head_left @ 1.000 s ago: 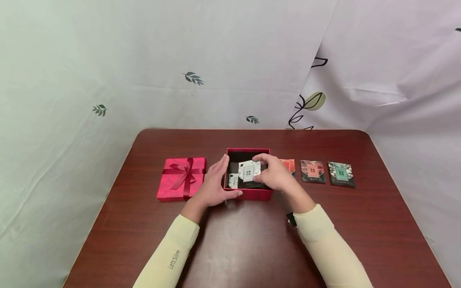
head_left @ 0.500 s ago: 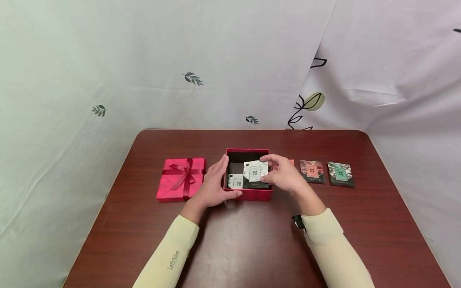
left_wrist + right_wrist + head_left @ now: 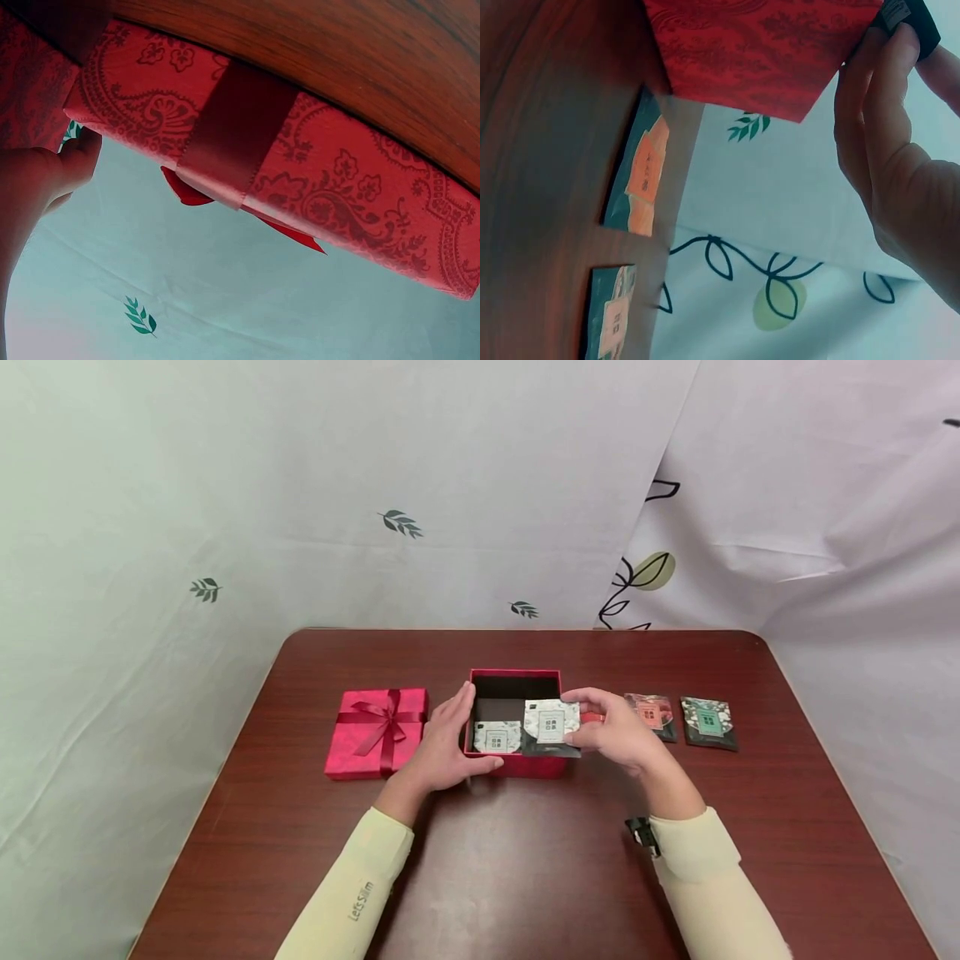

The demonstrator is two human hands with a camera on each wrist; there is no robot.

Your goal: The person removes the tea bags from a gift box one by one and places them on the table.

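My right hand [image 3: 621,735] pinches 1 white-and-black packet [image 3: 551,722] between thumb and fingers, nearly closed, over the right end of the red box [image 3: 525,767]. My left hand [image 3: 442,753] is spread, straight fingers along the box's left wall, thumb at its front. Inside, front left: 1 more white packet [image 3: 497,739]. Ribboned red lid [image 3: 356,752] sits left on the table [image 3: 525,868]. Right of box, 3 packets in a row: orange packet [image 3: 649,176], red packet [image 3: 651,713], green packet [image 3: 708,722].
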